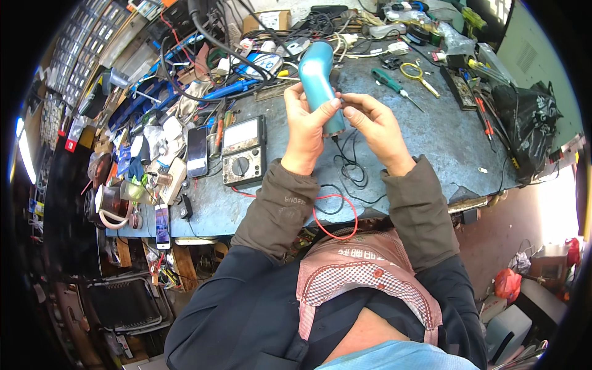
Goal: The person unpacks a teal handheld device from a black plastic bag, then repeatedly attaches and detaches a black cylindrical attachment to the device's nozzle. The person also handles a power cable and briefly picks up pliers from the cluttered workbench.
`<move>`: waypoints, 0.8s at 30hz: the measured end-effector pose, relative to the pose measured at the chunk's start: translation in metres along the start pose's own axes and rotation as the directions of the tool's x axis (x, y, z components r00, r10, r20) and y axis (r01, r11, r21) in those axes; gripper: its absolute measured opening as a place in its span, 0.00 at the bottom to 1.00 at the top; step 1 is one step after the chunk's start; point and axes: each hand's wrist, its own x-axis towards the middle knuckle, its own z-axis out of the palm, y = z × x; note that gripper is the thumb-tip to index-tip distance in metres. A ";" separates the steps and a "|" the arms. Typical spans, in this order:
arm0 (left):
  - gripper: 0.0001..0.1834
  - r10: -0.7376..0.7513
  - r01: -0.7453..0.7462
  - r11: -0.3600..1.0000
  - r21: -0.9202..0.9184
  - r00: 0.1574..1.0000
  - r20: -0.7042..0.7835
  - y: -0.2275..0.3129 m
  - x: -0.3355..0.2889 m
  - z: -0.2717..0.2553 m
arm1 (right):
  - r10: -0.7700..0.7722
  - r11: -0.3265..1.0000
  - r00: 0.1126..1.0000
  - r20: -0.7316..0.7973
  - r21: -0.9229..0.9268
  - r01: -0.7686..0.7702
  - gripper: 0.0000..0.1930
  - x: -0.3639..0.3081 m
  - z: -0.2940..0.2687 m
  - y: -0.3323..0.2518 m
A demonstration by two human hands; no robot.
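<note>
The thing in the hands is a teal handheld device (317,77), smooth and glossy, with a metallic shine and a bright white reflection on its upper part. Its body is long and rounded, and it makes a bend: the upper part is wider and leans a little, while the lower part goes down as a narrower handle and finishes in a darker, copper-like end. Some dark part shows behind its right side, but it is too much hidden to tell its form. The device is held above the blue workbench (425,145), in front of the person, with its upper end pointing away from the body. The left hand (306,126) grasps the handle from the left side, with the thumb laid across the front; thus the device stands between this thumb and the fingers, and rises above the hand. The right hand (377,126) is at the right side of the handle, its thumb and fingers bent and brought near to each other; I cannot tell if they pinch something small or only touch the device. Below the handle's end, a black cord (353,163) lies in loops on the bench, but whether it joins the device is not clear. To the left of the left hand lies a multimeter (243,151), and beyond the right hand a green screwdriver (385,79).
</note>
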 end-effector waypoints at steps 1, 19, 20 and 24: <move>0.38 0.011 -0.012 1.000 0.010 1.000 0.029 0.000 -0.002 0.005 | 0.008 1.000 1.000 -0.006 0.005 -0.008 0.19 0.002 -0.005 -0.001; 0.43 0.082 -0.139 0.944 0.299 0.977 0.196 -0.014 -0.019 0.024 | -0.045 0.994 0.998 -0.038 0.099 0.049 0.22 -0.001 -0.008 -0.007; 0.43 0.081 -0.140 0.943 0.301 0.977 0.200 -0.014 -0.019 0.024 | -0.046 0.994 0.998 -0.039 0.099 0.050 0.22 -0.001 -0.008 -0.007; 0.43 0.072 -0.135 0.941 0.311 0.976 0.205 -0.012 -0.020 0.024 | -0.046 0.995 0.998 -0.038 0.090 0.049 0.22 -0.002 -0.009 -0.010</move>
